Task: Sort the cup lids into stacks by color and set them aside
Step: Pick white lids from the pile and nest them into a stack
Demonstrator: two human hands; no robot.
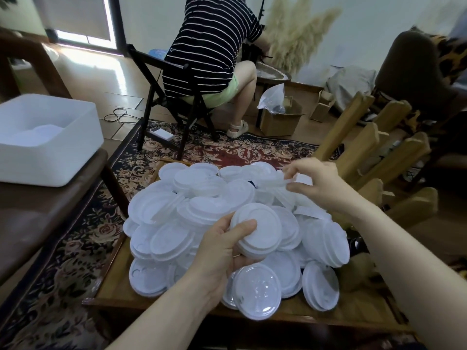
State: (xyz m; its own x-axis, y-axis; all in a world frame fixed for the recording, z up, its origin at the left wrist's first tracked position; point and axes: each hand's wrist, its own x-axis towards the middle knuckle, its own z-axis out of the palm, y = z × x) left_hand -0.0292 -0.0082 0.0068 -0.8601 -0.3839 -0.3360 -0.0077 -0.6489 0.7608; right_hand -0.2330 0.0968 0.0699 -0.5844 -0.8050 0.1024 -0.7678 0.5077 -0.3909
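Observation:
A big heap of white and clear cup lids covers a low wooden table. My left hand grips a small stack of white lids above the heap's middle, thumb across the top lid. My right hand is over the heap's far right side and pinches a single translucent lid by its edge. A clear lid lies at the near edge of the heap, just under my left hand.
A white plastic bin sits on a brown bench at the left. A person in a striped shirt sits on a folding chair beyond the table. Wooden chair backs stand to the right, cardboard boxes behind. A patterned rug covers the floor.

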